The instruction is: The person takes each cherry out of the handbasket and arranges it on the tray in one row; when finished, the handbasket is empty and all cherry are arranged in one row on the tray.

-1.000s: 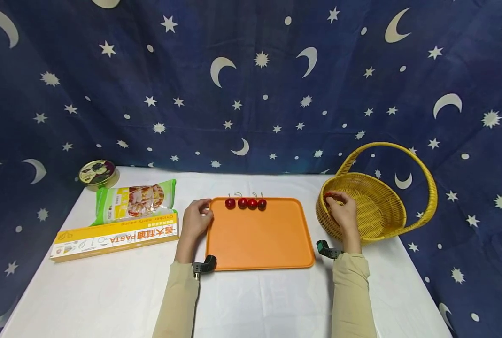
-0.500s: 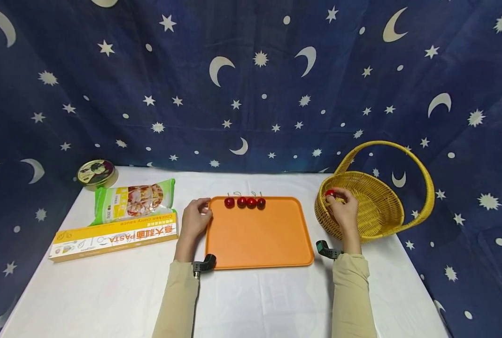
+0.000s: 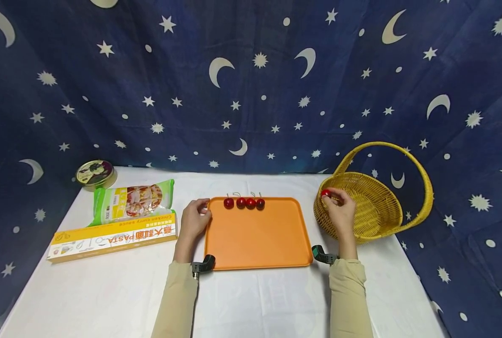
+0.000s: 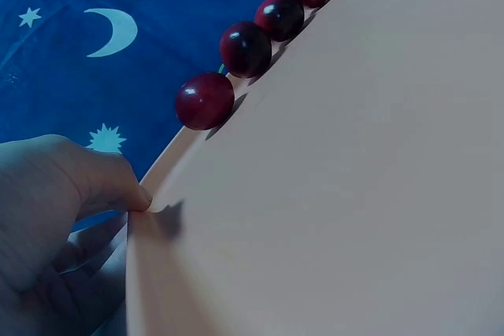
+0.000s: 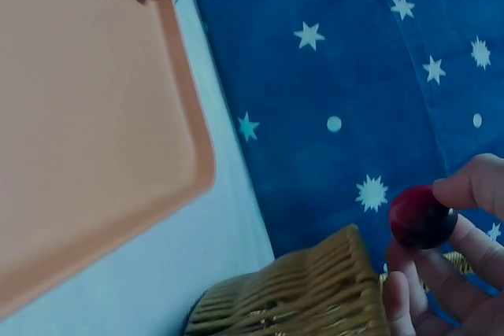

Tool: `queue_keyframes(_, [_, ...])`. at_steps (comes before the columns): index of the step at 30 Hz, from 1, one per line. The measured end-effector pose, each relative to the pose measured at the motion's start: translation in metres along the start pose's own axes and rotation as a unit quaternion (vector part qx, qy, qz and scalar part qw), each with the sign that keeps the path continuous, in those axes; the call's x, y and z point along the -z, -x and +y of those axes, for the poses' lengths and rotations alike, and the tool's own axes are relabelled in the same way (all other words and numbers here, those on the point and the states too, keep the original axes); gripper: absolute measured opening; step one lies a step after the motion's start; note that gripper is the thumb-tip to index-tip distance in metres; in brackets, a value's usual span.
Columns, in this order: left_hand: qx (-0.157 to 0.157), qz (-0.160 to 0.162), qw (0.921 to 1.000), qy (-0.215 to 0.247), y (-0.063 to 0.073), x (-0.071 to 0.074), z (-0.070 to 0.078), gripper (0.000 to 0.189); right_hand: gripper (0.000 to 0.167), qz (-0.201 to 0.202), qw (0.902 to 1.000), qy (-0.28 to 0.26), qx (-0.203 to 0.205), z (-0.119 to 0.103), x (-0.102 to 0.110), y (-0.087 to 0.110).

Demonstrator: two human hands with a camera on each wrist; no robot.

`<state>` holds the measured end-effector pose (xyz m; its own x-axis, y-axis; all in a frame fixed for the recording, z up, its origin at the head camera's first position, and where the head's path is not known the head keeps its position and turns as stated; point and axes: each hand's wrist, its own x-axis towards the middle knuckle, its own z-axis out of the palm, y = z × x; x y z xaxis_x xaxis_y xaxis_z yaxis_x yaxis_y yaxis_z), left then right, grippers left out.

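Note:
My right hand pinches a dark red cherry between thumb and fingers, over the left rim of the yellow wicker basket. At the far left corner of the orange tray, my left hand grips the rim, the thumb on top and the other fingers outside and below. Several cherries sit in a row along the tray's far edge, their stems pointing away over the rim. In the left wrist view the nearest cherry lies a short way past my thumb.
Left of the tray lie a long pasta box and a green food packet. A round tin stands at the back left. The basket's tall handle arches up on its right. A starry blue cloth hangs behind the white table.
My right hand has lifted slightly from the basket with the cherry and shifted a little left toward the tray. My left hand stays at the tray corner.

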<state>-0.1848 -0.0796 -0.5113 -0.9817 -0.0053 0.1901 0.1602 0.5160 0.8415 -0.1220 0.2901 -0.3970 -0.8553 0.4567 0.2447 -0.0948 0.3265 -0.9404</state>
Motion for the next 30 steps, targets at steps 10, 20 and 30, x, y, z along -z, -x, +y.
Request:
queue_keyframes(10, [-0.008,0.005,1.0000,-0.002,-0.002,0.001,-0.001,0.038,0.033,-0.020,0.9992,-0.013,0.031,-0.009,-0.019,0.006])
queue_keyframes(20, [-0.008,0.008,0.9999,-0.002,-0.001,0.001,-0.002,0.039,0.030,-0.081,0.9965,-0.003,0.020,0.033,-0.061,0.001])
queue_keyframes(30, [-0.001,0.002,1.0000,0.000,0.001,-0.001,0.000,0.039,0.032,-0.157,0.9860,0.033,-0.045,0.057,-0.100,0.012])
